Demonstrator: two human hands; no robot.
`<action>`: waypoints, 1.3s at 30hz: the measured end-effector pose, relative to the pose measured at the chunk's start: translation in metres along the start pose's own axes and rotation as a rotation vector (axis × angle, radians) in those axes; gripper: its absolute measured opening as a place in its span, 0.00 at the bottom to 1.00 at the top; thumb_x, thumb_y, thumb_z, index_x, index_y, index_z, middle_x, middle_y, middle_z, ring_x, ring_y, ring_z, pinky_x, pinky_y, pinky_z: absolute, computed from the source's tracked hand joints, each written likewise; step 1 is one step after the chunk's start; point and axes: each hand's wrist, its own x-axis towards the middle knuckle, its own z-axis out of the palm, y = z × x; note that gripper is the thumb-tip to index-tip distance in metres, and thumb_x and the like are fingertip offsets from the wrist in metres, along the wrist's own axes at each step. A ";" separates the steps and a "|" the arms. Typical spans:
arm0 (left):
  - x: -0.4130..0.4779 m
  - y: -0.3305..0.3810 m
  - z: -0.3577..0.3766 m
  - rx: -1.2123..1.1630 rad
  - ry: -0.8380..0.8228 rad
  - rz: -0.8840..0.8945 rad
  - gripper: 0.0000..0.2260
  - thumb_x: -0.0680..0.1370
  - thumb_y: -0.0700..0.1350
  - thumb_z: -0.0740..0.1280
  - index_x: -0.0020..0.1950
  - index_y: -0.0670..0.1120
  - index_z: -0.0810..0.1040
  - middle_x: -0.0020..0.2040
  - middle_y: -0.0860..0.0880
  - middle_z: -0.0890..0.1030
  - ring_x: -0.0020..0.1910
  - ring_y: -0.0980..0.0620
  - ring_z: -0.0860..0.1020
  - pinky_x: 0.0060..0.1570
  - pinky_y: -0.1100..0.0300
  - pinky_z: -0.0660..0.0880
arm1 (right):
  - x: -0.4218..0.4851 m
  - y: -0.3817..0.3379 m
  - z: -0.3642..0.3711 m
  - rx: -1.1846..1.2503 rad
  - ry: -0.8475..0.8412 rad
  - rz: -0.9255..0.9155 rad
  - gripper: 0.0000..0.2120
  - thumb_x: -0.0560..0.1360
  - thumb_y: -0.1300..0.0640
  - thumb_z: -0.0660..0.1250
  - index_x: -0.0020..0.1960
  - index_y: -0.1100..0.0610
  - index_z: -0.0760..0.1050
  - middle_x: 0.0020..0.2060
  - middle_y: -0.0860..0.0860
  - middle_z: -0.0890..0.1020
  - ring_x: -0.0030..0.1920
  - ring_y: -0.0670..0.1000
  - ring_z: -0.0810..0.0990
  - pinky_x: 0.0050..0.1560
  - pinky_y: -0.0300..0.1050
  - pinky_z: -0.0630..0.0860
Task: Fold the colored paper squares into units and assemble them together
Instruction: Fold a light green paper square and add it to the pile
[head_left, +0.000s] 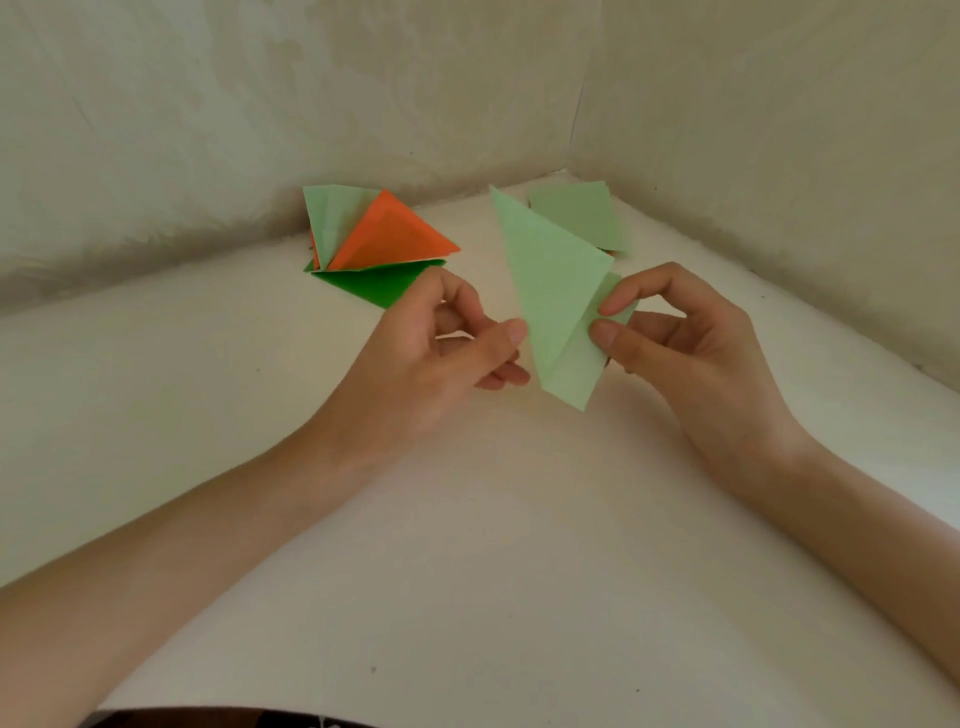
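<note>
Head view: right hand pinches a flap of the pale green unit, left hand grips its opposite edge; align corners before creasing.

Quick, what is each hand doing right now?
Left hand: curled, thumb at the edge of the light green folded paper; grip cannot be told.
Right hand: pinching the paper's flap.
</note>
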 end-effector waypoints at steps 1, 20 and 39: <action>0.001 0.001 0.001 -0.061 0.009 -0.047 0.13 0.70 0.41 0.71 0.43 0.44 0.66 0.36 0.47 0.81 0.34 0.52 0.82 0.40 0.60 0.79 | 0.000 0.000 0.000 0.000 -0.017 -0.008 0.09 0.74 0.69 0.64 0.43 0.56 0.72 0.32 0.59 0.81 0.35 0.50 0.77 0.39 0.35 0.72; 0.001 0.001 -0.001 -0.228 0.036 -0.132 0.15 0.68 0.40 0.70 0.52 0.43 0.72 0.34 0.49 0.83 0.34 0.55 0.81 0.36 0.64 0.78 | -0.004 0.013 0.002 -0.286 -0.240 -0.171 0.05 0.71 0.50 0.67 0.46 0.45 0.78 0.46 0.45 0.81 0.47 0.47 0.78 0.47 0.38 0.69; -0.003 -0.001 0.006 -0.073 -0.057 -0.163 0.07 0.72 0.32 0.70 0.48 0.38 0.78 0.40 0.45 0.84 0.39 0.52 0.84 0.38 0.65 0.78 | -0.005 0.009 0.009 -0.039 -0.035 0.054 0.07 0.70 0.70 0.69 0.37 0.63 0.73 0.30 0.50 0.79 0.31 0.42 0.76 0.34 0.32 0.72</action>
